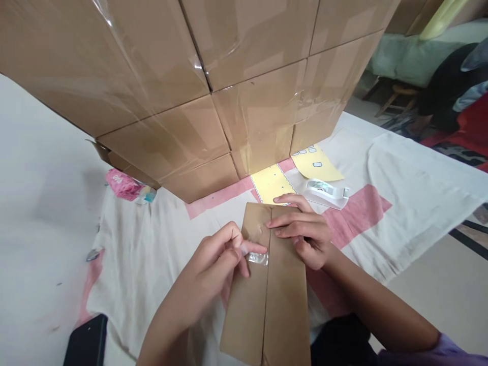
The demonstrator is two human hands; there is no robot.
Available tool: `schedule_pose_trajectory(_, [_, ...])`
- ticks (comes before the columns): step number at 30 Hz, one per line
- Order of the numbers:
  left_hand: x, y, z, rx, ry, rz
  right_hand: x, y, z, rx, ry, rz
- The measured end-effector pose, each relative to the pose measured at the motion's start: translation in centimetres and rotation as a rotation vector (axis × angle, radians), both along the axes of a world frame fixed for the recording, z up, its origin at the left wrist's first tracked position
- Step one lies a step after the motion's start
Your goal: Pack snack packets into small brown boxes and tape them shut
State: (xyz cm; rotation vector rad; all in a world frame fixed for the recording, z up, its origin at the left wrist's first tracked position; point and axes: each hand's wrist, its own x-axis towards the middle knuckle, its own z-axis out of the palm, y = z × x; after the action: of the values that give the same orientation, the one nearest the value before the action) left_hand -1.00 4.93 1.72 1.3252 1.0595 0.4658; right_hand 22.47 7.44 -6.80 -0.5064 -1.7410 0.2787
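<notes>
A small brown cardboard box [285,300] stands in front of me, its two top flaps meeting in a lengthwise seam. My left hand [219,251] is closed in a pinch at the left flap, with a short piece of clear tape [258,258] at its fingers. The tape lies partly on the flap, just left of the seam. Spread fingers of my right hand [307,231] rest on the far end of the right flap, near the seam, and hold nothing.
Behind the box rises a wall of taped cardboard boxes [251,117]. Beyond my right hand sit a white tape dispenser [326,192] and yellow patterned paper [272,184]. A pink packet [124,184] and a black phone [86,341] lie left. A person in dark clothing [446,86] is at far right.
</notes>
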Motion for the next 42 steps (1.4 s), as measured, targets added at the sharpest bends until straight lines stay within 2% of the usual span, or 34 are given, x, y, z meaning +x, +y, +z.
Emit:
schedule_pose_trajectory(12, [0.2, -0.3, 0.8, 0.005, 0.007, 0.033, 0.0, 0.0, -0.4, -0.045, -0.038, 0.016])
schedule_pose_trajectory(18, [1.1, 0.3, 1.7, 0.107, 0.063, -0.002, -0.1, 0.0, -0.4, -0.043, -0.029, 0.02])
schedule_pose_trajectory(23, [2.1, 0.8, 1.6, 0.082, 0.097, -0.022, -0.1, -0.1, -0.2, -0.04, -0.043, 0.023])
schedule_pose_trajectory(27, [2.0, 1.1, 1.4, 0.089, 0.04, -0.024, -0.1, -0.2, 0.1, -0.057, -0.06, 0.017])
schedule_pose_trajectory(36, [2.8, 1.8, 2.2, -0.089, 0.026, -0.132, -0.2, -0.8, 0.0, -0.227, -0.011, -0.032])
schedule_pose_trajectory(42, [3.2, 2.2, 2.9, -0.204, 0.036, -0.194, -0.2, -0.8, -0.2, -0.291, 0.079, 0.02])
